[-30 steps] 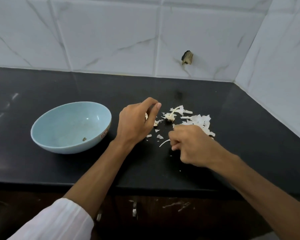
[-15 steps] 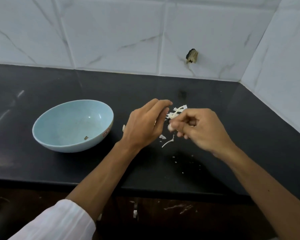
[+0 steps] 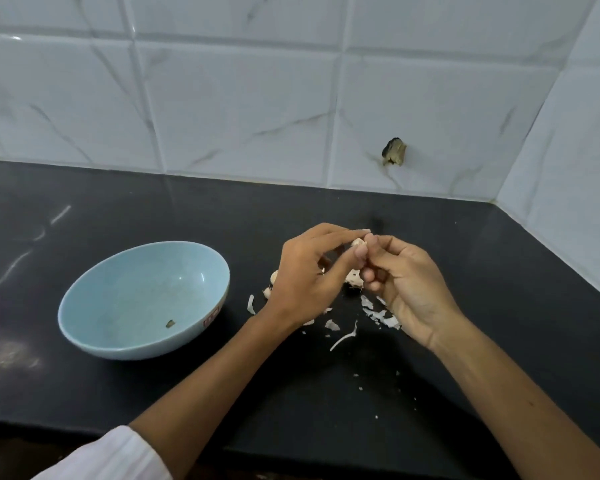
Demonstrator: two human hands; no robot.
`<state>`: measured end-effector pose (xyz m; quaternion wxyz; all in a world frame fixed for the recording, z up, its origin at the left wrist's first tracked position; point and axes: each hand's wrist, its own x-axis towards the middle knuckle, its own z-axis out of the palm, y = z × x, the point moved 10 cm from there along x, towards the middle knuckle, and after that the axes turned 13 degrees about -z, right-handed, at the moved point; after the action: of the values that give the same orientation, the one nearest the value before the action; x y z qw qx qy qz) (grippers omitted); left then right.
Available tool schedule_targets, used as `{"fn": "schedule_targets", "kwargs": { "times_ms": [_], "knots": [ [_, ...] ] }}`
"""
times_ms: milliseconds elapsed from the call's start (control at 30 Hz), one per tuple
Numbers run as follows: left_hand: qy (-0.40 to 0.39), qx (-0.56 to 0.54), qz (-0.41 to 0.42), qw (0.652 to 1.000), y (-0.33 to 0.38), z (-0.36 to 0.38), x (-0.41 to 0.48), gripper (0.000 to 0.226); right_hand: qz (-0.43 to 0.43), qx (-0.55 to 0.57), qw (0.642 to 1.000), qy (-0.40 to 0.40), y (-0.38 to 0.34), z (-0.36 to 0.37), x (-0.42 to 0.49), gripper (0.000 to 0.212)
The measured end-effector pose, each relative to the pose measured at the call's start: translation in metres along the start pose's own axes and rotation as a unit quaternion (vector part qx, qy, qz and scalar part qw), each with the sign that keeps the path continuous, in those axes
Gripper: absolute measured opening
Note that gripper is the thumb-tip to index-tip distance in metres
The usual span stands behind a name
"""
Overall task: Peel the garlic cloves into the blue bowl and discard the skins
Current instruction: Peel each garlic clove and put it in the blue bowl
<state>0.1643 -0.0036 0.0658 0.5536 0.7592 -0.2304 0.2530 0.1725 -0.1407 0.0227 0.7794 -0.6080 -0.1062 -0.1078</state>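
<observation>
Between both hands' fingertips, garlic clove (image 3: 358,242), right of blue bowl (image 3: 201,327)

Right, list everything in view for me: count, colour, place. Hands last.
blue bowl: one, pale blue, on the counter left of the hands
speck: one, dark, inside the bowl
garlic clove: one, off-white, pinched between both hands above the counter
garlic pieces: a few, pale, on the counter, partly hidden behind the left hand
garlic skins: many scraps, white, scattered on the counter under the hands
counter: one, black
wall tiles: several, white marbled, behind and to the right
broken spot: one, dark brown, in a back tile
sleeve: one, white, left forearm
left hand: pinches the clove
right hand: pinches the clove
</observation>
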Motion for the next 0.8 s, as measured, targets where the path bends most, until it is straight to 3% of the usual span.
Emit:
{"fn": "schedule_targets", "kwargs": {
  "times_ms": [33,100,200,333,800],
  "knots": [
    [0.003,-0.025,-0.030,0.999,-0.005,-0.001,0.004,0.019,-0.058,-0.101,0.993,0.008,-0.009,-0.007,0.006,0.024],
    [0.002,-0.073,-0.091,0.993,-0.017,0.000,0.010,0.020,-0.203,-0.268,0.941,0.030,-0.034,-0.014,0.010,0.019],
    [-0.023,-0.129,-0.145,0.981,-0.029,0.006,0.011,0.022,-0.352,-0.305,0.885,-0.007,-0.053,-0.001,0.003,0.015],
    [-0.044,-0.181,-0.164,0.969,-0.034,0.007,0.011,0.016,-0.452,-0.358,0.816,-0.050,-0.069,0.013,-0.006,0.011],
    [-0.080,-0.181,-0.151,0.969,-0.026,0.010,0.009,0.013,-0.405,-0.309,0.858,-0.071,-0.066,0.008,0.002,0.007]
  ]
}}
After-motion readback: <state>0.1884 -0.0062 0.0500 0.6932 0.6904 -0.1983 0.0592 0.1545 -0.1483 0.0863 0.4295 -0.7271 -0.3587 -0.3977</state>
